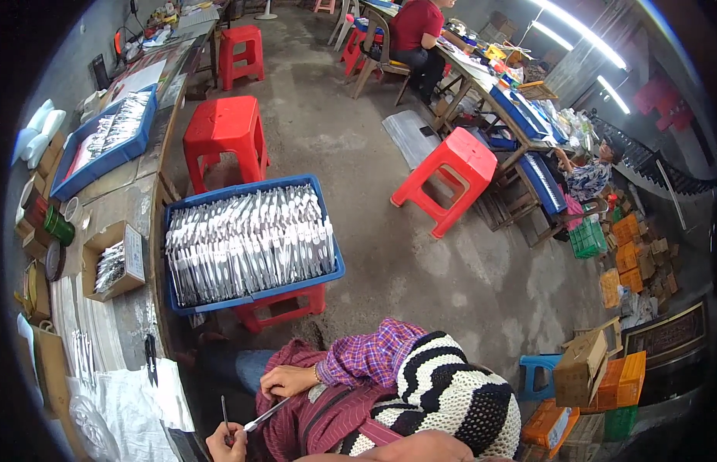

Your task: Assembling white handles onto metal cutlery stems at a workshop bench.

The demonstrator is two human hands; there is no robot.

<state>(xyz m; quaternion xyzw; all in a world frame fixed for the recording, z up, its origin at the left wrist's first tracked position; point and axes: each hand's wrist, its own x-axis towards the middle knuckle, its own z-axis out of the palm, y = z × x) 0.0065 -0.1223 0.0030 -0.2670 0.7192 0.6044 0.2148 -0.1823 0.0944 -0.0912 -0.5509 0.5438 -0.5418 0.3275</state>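
My left hand [226, 444], low in the head view, is closed with a slim dark stick [224, 408] rising from its fingers. Close to its fingertips is the white end of a slender silvery metal piece [268, 413], whose exact kind I cannot make out. The piece slants up toward my right hand [289, 380], whose fingers are bent round its other end over the maroon cloth on my lap [328, 420]. Beside the table, a blue crate [254, 296] full of similar slim metal pieces with white parts [247, 242] rests on a red stool [285, 306].
A worktable [116, 212] on the left carries a blue tray [104, 181], a cardboard box of slim pieces [112, 266], dark-handled scissors [150, 358] and white cloth [127, 408]. Red stools [224, 135] stand about. Co-workers [412, 35] sit along the right-hand table.
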